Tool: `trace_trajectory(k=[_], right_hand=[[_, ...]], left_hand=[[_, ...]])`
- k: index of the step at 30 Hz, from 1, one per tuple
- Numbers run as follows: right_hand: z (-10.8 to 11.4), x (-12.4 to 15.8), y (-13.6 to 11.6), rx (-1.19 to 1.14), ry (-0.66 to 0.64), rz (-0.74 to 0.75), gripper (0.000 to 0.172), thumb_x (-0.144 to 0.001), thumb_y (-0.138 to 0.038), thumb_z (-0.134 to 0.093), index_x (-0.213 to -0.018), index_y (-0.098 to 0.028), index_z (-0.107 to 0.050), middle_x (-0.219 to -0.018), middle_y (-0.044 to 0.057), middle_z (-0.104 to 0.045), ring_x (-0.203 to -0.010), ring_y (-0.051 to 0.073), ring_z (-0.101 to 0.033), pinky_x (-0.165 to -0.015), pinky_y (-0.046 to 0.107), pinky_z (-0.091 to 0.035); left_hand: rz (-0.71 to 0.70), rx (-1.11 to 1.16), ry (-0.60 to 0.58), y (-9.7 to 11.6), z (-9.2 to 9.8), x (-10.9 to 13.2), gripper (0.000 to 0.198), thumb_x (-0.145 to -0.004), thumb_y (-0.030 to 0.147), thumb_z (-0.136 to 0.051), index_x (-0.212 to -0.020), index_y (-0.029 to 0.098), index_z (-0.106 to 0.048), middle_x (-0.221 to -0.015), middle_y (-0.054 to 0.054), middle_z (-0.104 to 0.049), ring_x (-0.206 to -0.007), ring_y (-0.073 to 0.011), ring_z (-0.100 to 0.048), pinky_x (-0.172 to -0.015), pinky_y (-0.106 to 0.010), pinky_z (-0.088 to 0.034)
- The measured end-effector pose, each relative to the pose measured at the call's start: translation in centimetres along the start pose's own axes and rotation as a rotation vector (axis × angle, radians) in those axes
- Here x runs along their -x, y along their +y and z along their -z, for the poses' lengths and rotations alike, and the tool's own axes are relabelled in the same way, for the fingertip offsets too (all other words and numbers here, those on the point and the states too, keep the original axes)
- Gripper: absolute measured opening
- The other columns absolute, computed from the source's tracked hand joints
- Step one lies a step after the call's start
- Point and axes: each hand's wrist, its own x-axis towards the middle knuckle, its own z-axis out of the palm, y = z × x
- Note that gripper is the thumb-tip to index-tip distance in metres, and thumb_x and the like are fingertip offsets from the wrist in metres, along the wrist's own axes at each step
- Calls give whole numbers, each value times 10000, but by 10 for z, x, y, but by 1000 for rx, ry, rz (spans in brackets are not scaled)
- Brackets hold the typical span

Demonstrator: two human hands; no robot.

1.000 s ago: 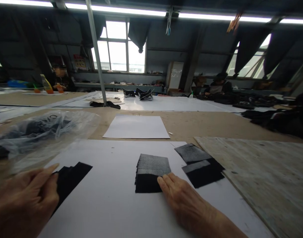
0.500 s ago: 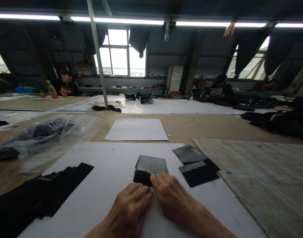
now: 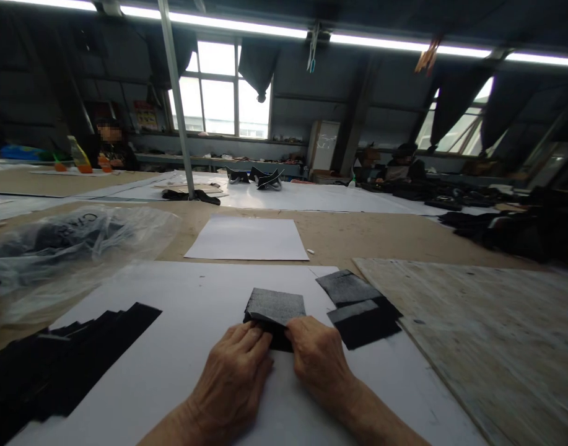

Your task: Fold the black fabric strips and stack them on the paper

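A small stack of grey-black fabric pieces lies on a large white sheet in front of me. My left hand and my right hand sit side by side at the stack's near edge. Both sets of fingers pinch that edge, which is lifted slightly off the sheet. To the right of the stack lie two more overlapping dark fabric pieces. A fanned row of black fabric strips spreads over the sheet's left part.
A clear plastic bag with dark contents lies at the left. A smaller white sheet sits farther back. A worn wooden board is at the right. A person sits far back left, another far back right.
My left hand left the black strips and came to the middle stack beside my right hand. Both hands now pinch the stack's near edge, which has lifted a little.
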Motion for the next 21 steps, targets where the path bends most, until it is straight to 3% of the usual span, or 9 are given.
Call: trace_trajectory(k=[3, 5, 8, 11, 14, 18, 21], right_hand=[[2, 1, -8, -1, 9, 39, 142, -718, -71, -418, -658, -191, -461, -614, 26, -532, -602, 162, -478, -540, 284, -277], [2, -1, -10, 18, 25, 29, 103, -683, -109, -454, -636, -200, -442, -603, 19, -533, -595, 159, -485, -530, 281, -285], [7, -8, 1, 74, 122, -141, 139, -730, -124, -445, -617, -201, -418, -566, -3, -515, -548, 132, -481, -506, 253, -298], [30, -17, 17, 113, 259, -352, 242, -834, -138, -398, -604, -206, -364, -504, -54, -436, -446, 85, -403, -444, 204, -290], [65, -20, 19, 130, 395, -445, 299, -902, -178, -380, -611, -215, -325, -491, -74, -362, -424, 74, -355, -415, 188, -284], [93, -15, -7, 152, 482, -318, 197, -907, -168, -419, -717, -187, -468, -591, -25, -463, -540, 104, -449, -513, 234, -341], [81, -5, -37, 217, 437, -32, 173, -866, -113, -398, -813, -149, -559, -579, 6, -481, -531, 137, -447, -495, 290, -311]], left_hand=[[87, 4, -45, -4, -4, 0, 169, -839, 177, -490, -968, 182, -600, -1004, -76, -645, -953, -256, -586, -822, -425, -516], [98, -43, -81, -10, -9, 4, 195, -852, 235, -508, -1021, 213, -601, -1058, -58, -644, -995, -256, -592, -843, -434, -517], [22, -215, -71, -25, -20, 11, 361, -864, 361, -513, -1198, 226, -539, -1196, -57, -609, -1090, -265, -574, -961, -471, -455], [-60, -286, -29, -36, -27, 16, 443, -864, 415, -509, -1268, 233, -494, -1231, -48, -595, -1096, -261, -582, -1008, -472, -415], [-59, -258, -44, -36, -30, 18, 438, -865, 400, -509, -1273, 244, -490, -1252, -36, -581, -1116, -243, -573, -1065, -469, -360], [9, -169, -58, -33, -30, 17, 424, -857, 395, -514, -1257, 253, -513, -1262, -41, -573, -1142, -242, -557, -1100, -492, -313], [183, 15, -9, -40, -20, 11, 355, -852, 413, -486, -1157, 276, -604, -1236, -25, -593, -1140, -258, -557, -1063, -489, -370]])
